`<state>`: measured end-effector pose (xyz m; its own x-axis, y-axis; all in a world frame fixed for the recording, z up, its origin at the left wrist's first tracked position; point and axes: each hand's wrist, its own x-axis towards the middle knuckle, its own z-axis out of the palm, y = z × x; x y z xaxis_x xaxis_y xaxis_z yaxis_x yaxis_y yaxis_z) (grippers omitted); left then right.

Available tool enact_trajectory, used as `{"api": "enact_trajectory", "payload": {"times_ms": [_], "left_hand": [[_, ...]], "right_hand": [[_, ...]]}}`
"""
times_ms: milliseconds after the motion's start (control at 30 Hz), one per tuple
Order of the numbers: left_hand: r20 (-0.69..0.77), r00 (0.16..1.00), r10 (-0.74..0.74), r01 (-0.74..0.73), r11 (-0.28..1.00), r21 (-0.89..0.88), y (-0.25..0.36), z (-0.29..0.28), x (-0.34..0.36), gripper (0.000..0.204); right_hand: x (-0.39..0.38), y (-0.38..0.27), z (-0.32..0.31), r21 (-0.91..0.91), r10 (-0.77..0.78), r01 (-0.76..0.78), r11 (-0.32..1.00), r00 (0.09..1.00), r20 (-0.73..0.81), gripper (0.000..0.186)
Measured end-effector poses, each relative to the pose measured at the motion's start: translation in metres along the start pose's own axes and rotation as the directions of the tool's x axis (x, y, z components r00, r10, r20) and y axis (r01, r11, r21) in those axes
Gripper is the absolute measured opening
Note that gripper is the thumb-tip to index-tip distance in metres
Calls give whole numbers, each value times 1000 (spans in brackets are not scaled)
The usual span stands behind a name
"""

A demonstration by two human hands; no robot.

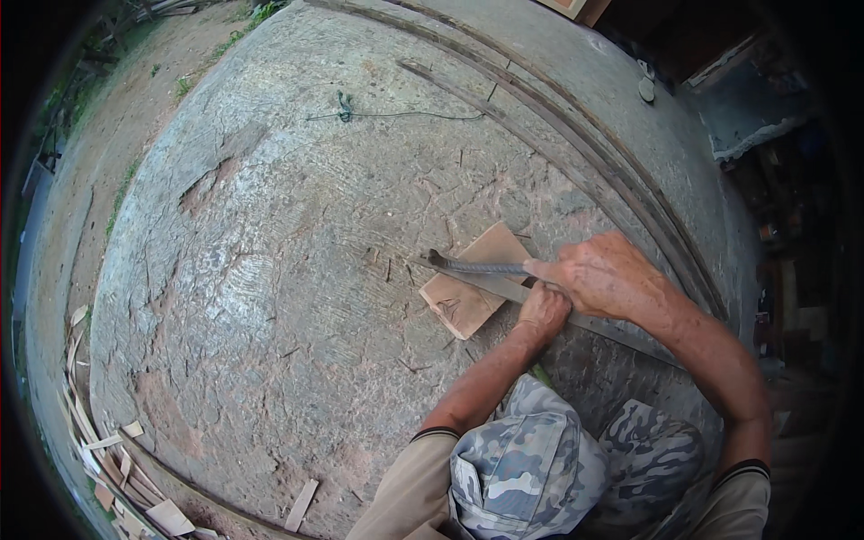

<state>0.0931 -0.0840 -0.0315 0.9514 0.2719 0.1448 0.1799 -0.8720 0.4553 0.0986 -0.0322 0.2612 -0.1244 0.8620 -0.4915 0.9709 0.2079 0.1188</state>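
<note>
My right hand (601,274) is closed round a ribbed steel bar (486,267) with a thick, bent tip at its left end. Just below it, my left hand (545,309) is closed on a long flat grey strip (497,284), which looks like a blade or a thin batten. This strip crosses over a light brown wooden block (462,310) lying on the ground and seems to run on under my hands to the lower right. The bar's tip hangs over or touches the strip; which one, I cannot tell. My fingers partly hide both pieces.
Rough, cracked concrete (270,270) surrounds the block. Long dark wooden strips (585,153) curve along the far right side. A green cord (396,115) lies farther off. Wood offcuts (135,490) are piled at the lower left, near a single thin offcut (301,506).
</note>
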Motion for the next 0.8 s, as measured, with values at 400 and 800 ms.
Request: {"api": "enact_trajectory", "payload": {"times_ms": [400, 800], "left_hand": [[-18, 999, 38, -36, 994, 99, -2, -21, -5, 12], [-158, 980, 118, -84, 974, 210, 1, -58, -31, 30]], "right_hand": [[-121, 101, 228, 640, 542, -429, 638, 840, 24, 35], [-181, 112, 304, 541, 436, -363, 759, 900, -8, 64]]}}
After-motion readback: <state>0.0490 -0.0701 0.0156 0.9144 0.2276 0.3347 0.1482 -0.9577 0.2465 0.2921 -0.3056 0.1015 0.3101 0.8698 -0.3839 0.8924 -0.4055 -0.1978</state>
